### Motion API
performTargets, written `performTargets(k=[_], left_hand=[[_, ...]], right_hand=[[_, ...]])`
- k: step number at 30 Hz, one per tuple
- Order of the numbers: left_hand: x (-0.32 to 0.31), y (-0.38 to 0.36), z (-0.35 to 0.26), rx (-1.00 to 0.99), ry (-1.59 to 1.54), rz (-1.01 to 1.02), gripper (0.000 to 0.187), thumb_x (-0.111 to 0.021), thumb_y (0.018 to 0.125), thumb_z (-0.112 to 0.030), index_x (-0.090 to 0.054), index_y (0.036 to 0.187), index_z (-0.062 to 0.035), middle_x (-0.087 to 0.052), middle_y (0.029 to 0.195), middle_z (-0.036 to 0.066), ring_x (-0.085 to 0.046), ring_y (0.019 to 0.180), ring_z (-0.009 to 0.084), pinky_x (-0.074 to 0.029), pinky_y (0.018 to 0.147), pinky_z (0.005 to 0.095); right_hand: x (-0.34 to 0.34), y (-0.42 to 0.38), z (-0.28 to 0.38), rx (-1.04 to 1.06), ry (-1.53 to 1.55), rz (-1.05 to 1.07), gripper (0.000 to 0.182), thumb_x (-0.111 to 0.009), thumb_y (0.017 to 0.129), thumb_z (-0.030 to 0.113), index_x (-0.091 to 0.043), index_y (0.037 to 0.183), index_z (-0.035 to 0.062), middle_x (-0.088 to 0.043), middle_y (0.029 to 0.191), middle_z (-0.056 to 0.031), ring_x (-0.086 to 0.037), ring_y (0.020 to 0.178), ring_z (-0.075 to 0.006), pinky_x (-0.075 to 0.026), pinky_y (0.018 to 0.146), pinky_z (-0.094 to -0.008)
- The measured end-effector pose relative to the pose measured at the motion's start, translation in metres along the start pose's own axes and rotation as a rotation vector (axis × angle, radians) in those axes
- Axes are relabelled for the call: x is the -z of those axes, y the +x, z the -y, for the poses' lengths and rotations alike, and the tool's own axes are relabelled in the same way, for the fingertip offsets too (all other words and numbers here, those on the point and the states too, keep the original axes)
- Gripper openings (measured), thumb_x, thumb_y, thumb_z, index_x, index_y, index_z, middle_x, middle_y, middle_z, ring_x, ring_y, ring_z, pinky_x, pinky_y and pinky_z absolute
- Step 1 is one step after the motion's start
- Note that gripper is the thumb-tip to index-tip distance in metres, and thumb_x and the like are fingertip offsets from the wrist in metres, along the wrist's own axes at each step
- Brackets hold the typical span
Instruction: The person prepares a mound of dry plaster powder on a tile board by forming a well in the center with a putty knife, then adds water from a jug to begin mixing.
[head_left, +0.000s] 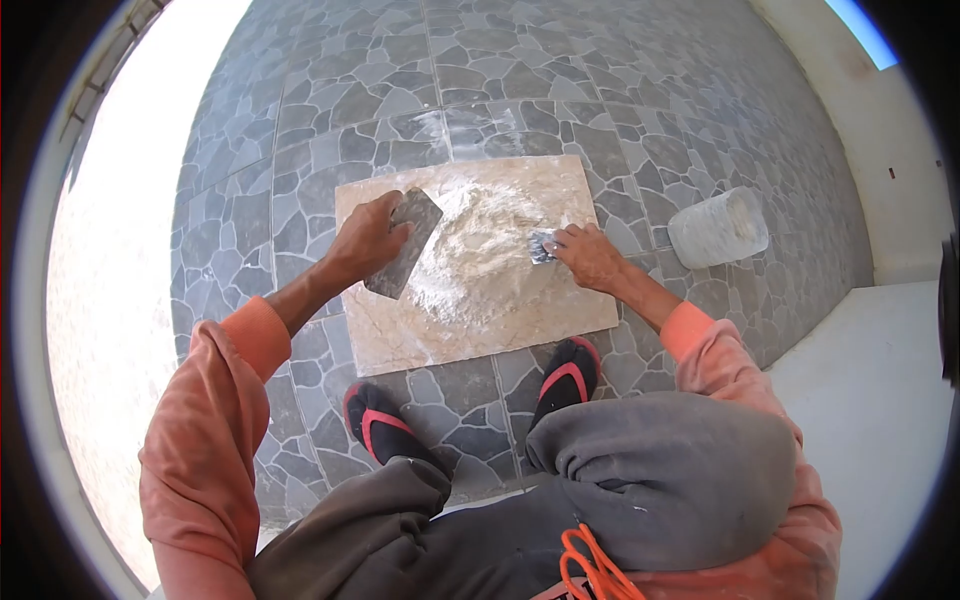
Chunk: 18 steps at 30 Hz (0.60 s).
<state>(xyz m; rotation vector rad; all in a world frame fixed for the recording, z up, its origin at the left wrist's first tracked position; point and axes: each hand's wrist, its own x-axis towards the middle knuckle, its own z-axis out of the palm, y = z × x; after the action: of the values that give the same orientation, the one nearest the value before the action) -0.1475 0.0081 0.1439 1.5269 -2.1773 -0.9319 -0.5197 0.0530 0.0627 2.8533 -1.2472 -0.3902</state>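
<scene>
A heap of white powder lies on a beige marbled board on the floor. My left hand is closed on a flat grey metal plate, which stands tilted at the left side of the heap. On the heap's right side, my right hand grips a small metal scraper whose blade is at the powder. The plate and the scraper are apart, with powder between them.
A whitish translucent container is on the stone-patterned tile floor, right of the board. My feet in red-strapped sandals are just below the board's near edge. A pale wall runs along the right.
</scene>
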Motion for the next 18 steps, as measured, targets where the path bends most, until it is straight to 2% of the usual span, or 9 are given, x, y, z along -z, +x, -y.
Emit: performTargets(k=[9, 12, 18], left_hand=[[0.003, -0.004, -0.020, -0.082, 0.022, -0.048, 0.035, -0.062, 0.084, -0.014, -0.055, 0.110, 0.0073, -0.065, 0.091, 0.031, -0.064, 0.089, 0.0457, -0.049, 0.079, 0.0481], [0.009, -0.005, -0.023, -0.099, 0.057, -0.049, 0.035, -0.062, 0.084, -0.014, -0.055, 0.110, 0.0073, -0.065, 0.090, 0.031, -0.063, 0.089, 0.0464, -0.049, 0.079, 0.0486], [0.005, -0.004, -0.016, -0.072, 0.088, -0.031, 0.035, -0.062, 0.083, -0.013, -0.055, 0.110, 0.0074, -0.064, 0.090, 0.031, -0.062, 0.089, 0.0474, -0.048, 0.078, 0.0492]], right_hand=[[-0.008, -0.010, 0.004, 0.037, -0.055, 0.001, 0.026, -0.058, 0.084, 0.011, -0.066, 0.108, 0.0094, -0.059, 0.106, -0.0044, -0.056, 0.103, -0.0214, -0.044, 0.082, -0.0397], [0.001, -0.013, 0.000, -0.005, -0.070, 0.032, 0.027, -0.058, 0.084, 0.012, -0.066, 0.110, 0.0099, -0.059, 0.104, -0.0042, -0.055, 0.102, -0.0215, -0.044, 0.082, -0.0393], [0.029, 0.008, -0.026, -0.047, -0.093, -0.232, 0.030, -0.056, 0.085, 0.009, -0.065, 0.114, 0.0112, -0.060, 0.104, -0.0025, -0.055, 0.101, -0.0202, -0.043, 0.082, -0.0390]])
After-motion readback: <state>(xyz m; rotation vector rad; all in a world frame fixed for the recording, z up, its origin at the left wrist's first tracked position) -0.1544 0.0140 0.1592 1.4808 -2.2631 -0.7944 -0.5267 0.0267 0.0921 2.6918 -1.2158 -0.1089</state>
